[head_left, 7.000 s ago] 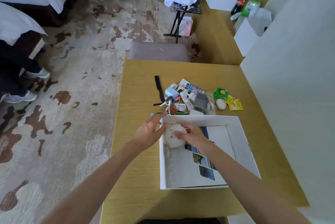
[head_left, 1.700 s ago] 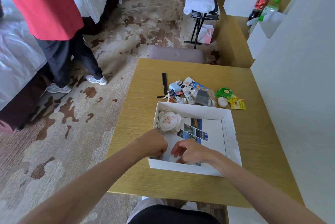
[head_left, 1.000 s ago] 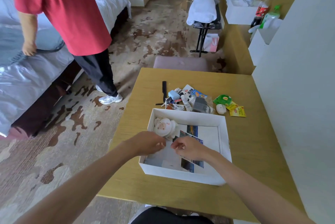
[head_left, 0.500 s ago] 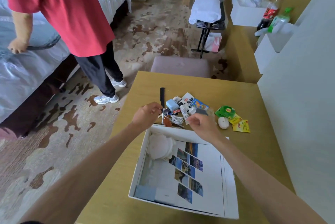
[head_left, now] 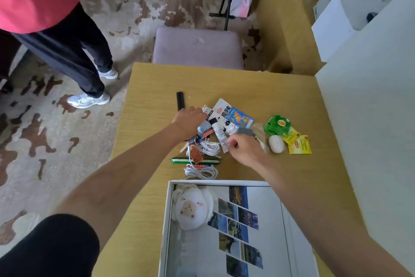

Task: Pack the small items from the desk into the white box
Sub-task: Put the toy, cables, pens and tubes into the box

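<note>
Now that both hands have left the white box (head_left: 224, 183) near me, my left hand (head_left: 190, 122) sits curled on the small items (head_left: 208, 146) beside the black comb (head_left: 180, 100), and my right hand (head_left: 244, 150) curls at the grey pouch (head_left: 246, 131). I cannot tell whether either grips yet. Only the plush sheep (head_left: 193, 209) is packed, so most remains.

A yellow wood bench (head_left: 157, 79) fills mid-frame. At its centre lie a black comb (head_left: 180, 100), a snack packet (head_left: 233, 116), a green tea box (head_left: 277, 124), yellow sachets (head_left: 299, 144) and a coiled white cable (head_left: 202, 171). The white box (head_left: 165, 232) sits lower centre.
</note>
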A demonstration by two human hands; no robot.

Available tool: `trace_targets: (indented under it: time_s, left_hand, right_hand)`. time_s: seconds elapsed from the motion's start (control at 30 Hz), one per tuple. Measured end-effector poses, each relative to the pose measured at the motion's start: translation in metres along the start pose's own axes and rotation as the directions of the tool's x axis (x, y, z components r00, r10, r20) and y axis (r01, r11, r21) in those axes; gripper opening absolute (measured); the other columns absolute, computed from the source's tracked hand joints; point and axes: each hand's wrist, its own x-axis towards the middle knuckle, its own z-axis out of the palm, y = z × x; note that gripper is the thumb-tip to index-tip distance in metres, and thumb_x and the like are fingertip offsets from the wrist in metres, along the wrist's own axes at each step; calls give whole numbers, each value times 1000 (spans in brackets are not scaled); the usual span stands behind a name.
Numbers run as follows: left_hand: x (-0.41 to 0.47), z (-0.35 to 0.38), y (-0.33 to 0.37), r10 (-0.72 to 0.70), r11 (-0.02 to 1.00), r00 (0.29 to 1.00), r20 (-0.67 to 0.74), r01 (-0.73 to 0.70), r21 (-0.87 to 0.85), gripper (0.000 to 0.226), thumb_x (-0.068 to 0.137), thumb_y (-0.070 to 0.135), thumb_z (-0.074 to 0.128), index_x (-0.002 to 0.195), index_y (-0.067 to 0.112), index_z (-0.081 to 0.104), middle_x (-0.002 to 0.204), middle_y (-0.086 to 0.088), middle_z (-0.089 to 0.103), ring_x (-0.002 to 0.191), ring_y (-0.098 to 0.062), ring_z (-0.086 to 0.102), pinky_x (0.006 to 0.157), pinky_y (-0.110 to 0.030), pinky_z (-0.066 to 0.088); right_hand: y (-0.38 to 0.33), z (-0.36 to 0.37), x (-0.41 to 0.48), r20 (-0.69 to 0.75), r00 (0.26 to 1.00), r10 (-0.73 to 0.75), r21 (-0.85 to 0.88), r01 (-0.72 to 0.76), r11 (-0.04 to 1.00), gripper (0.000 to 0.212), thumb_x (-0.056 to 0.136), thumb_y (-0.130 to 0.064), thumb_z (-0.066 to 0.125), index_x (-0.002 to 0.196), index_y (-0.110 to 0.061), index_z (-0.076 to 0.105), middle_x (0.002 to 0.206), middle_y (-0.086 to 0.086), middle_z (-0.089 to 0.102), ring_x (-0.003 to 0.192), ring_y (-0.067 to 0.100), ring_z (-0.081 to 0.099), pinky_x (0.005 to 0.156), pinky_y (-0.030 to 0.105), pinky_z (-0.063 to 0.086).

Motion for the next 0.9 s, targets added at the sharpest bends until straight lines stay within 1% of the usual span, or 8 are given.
trace_targets:
  time_s: [0.13, 0.27, 0.37, 0.43, 0.6, 0.67, 0.77, 0.9]
  left_hand:
    - [5, 5, -7, 20, 999, 1000, 4, -20, -45, 55, 75, 11, 73, 124, 18, 49, 123, -3, 56, 110, -23, 51, 88, -40, 49]
    - [-17, 2, -13, -73, 970, 997, -27, 65, -235, 50, 84, 16, 65, 130, 19, 45, 131, -3, 51, 117, -24, 50, 92, -41, 49]
    - [-49, -12, -12, -202, 908, 970, -133, 135, -397, 46, 85, 18, 65, 128, 17, 48, 128, -4, 53, 113, -26, 53, 88, -42, 51]
    - [-73, -28, -5, -264, 890, 927, -266, 128, -438, 44, 84, 18, 68, 124, 14, 50, 121, -6, 57, 104, -28, 58, 75, -37, 52]
    - [-147, -79, 43, -221, 941, 821, -527, 38, -336, 42, 78, 29, 74, 113, 16, 55, 104, 0, 61, 83, -21, 60, 53, -25, 43]
    - [-178, -92, 74, -154, 969, 794, -588, 3, -249, 41, 74, 29, 77, 108, 18, 58, 99, 2, 61, 82, -19, 60, 48, -26, 44]
    - [-218, -101, 123, -19, 993, 788, -615, -58, -106, 38, 69, 24, 78, 103, 16, 63, 93, 2, 63, 82, -19, 63, 49, -30, 52]
    - [-253, -74, 172, 62, 993, 825, -562, -109, -50, 33, 72, 24, 73, 102, 13, 65, 92, -3, 64, 82, -22, 64, 53, -34, 53]
  right_hand:
    - [3, 1, -3, -25, 1000, -9, 73, 11, 997, 19, 91, -17, 53, 104, -18, 67, 104, -4, 69, 96, 13, 62, 78, 27, 48]
    - [0, -10, -13, -35, 998, -58, 180, 63, 982, 20, 91, -15, 54, 107, -16, 66, 103, -5, 68, 97, 10, 62, 83, 28, 51]
    - [-5, -22, -28, -98, 990, -102, 260, 124, 958, 17, 94, -18, 53, 104, -18, 66, 108, -6, 69, 99, 9, 63, 87, 28, 50]
    - [-10, -30, -43, -144, 981, -127, 357, 171, 918, 15, 95, -21, 54, 102, -19, 68, 106, -8, 69, 99, 8, 64, 88, 26, 49]
    - [-23, -52, -96, -228, 948, -220, 584, 314, 749, 11, 91, -28, 63, 100, -29, 69, 84, -31, 67, 89, -16, 59, 72, 2, 43]
    - [-28, -56, -119, -214, 940, -264, 590, 340, 732, 13, 88, -31, 66, 99, -37, 66, 84, -33, 66, 88, -14, 60, 74, 5, 46]
    - [-34, -52, -152, -94, 936, -340, 617, 323, 717, 27, 83, -30, 71, 109, -28, 64, 94, -18, 69, 86, -5, 63, 79, 16, 51]
    - [-21, -28, -187, 30, 917, -398, 447, 344, 826, 19, 72, -34, 79, 87, -26, 72, 73, -9, 69, 60, 0, 59, 56, 18, 43]
